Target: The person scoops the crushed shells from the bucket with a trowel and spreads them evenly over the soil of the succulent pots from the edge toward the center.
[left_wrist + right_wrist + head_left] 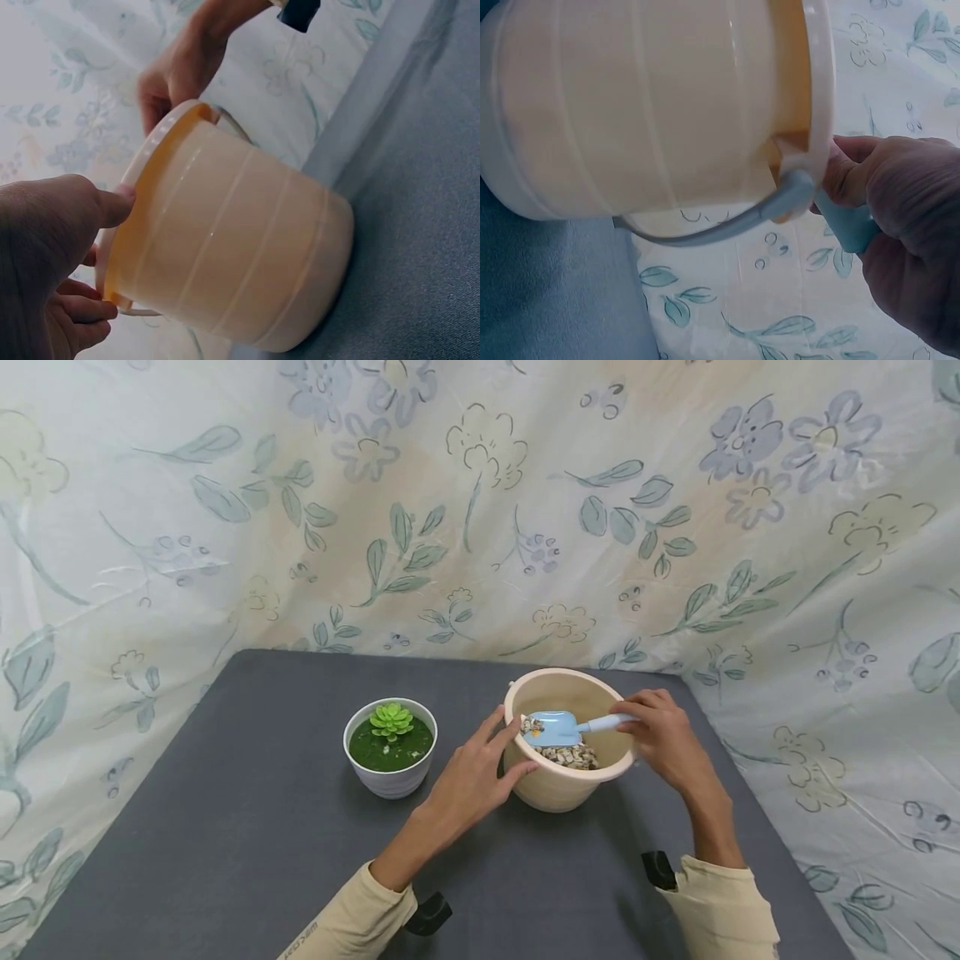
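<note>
A cream bucket [551, 795] stands on the dark grey table, with mixed pebbles [576, 758] at its bottom. At its near left rim my left hand [471, 772] grips the edge, thumb and fingers spread along it. The left wrist view shows that thumb lying against the bucket's rim [120, 202]. My right hand [666, 735] holds a light blue toy shovel [555, 728] by its handle, over the bucket's right rim. The shovel's blade lies inside the bucket mouth, above the pebbles, with a few pebbles at its tip. In the right wrist view the blade is hidden.
Left of the bucket is a white pot [392, 783] holding a green succulent [392, 720]. The bucket's grey carrying handle [727, 223] hangs down outside it. A floral curtain [480, 510] rises behind the table [225, 827] and along its sides.
</note>
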`<state>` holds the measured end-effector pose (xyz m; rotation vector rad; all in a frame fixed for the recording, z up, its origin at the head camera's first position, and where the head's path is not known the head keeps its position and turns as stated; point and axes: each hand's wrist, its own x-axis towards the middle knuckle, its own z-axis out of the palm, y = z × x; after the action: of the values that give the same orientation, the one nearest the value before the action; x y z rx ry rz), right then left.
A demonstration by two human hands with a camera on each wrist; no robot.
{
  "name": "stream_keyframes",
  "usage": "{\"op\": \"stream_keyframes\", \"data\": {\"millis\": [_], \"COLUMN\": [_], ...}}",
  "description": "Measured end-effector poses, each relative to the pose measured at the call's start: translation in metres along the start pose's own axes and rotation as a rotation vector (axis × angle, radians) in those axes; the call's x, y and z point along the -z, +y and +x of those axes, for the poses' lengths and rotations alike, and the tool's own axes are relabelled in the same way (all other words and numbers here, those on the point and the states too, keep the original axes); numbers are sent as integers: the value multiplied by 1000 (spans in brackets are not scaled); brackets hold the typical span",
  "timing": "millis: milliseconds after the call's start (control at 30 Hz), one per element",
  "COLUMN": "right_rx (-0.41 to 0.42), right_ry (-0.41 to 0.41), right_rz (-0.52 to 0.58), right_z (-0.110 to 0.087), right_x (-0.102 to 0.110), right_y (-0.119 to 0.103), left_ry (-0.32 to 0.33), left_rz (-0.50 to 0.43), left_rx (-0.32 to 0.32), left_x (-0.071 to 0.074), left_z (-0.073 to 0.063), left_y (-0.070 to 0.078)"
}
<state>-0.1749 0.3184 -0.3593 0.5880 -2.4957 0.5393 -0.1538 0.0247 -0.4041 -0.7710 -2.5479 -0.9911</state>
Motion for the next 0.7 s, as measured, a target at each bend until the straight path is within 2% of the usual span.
{"op": "stream_keyframes", "data": {"millis": [200,433,533,700], "right_rx": [-1,-19,-29,-21], "right_ry": [66,127,144,152], "right_rz": [-57,-80,-75,-44], "right_z": [-5,-6,-5,3], "right_x": [6,20,25,26], "right_y": [1,-6,-11,-25], "left_ry": [-3,-41,-16,62], "left_rz": [-11,-3,5,6], "left_rx": [-8,-1,-18,-14], "left_x": [4,12,19,35], "left_z": [-2,-4,-6,-16], "left_y": [-3,-7,-12,-27]}}
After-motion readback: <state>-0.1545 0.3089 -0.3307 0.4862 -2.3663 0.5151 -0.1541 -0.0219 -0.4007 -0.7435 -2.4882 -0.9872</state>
